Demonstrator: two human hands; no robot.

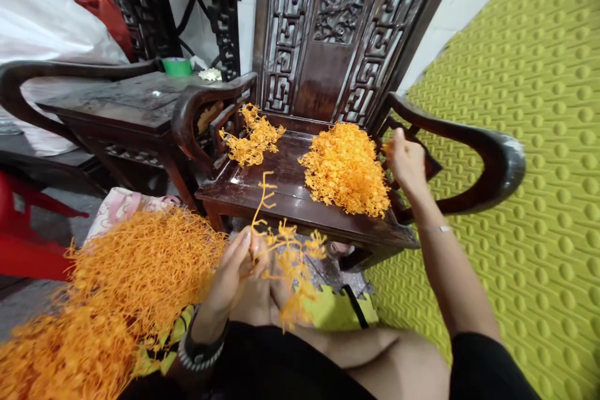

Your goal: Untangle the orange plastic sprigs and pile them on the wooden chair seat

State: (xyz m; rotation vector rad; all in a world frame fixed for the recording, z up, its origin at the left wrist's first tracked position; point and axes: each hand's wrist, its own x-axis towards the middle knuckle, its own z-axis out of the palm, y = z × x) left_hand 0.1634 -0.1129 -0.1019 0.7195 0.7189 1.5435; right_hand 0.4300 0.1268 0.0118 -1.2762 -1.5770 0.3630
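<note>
my left hand (238, 260) grasps an orange branching sprig (289, 249) above my lap, in front of the carved wooden chair (281, 190). my right hand (407, 159) is clenched, raised just beside a dense orange heap (345, 169) on the seat; a blurred orange bit shows at its grip, too unclear to name. a smaller orange cluster (253, 136) lies leftward on the seat, and a large tangled orange pile (150, 262) spreads beside my left arm.

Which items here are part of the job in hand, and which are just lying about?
In use, by the look of it:
- orange sprig in left hand
- pile and smaller cluster on chair
- big orange heap

Probably just lying about:
- green roll
- red stool
- red bag
</note>
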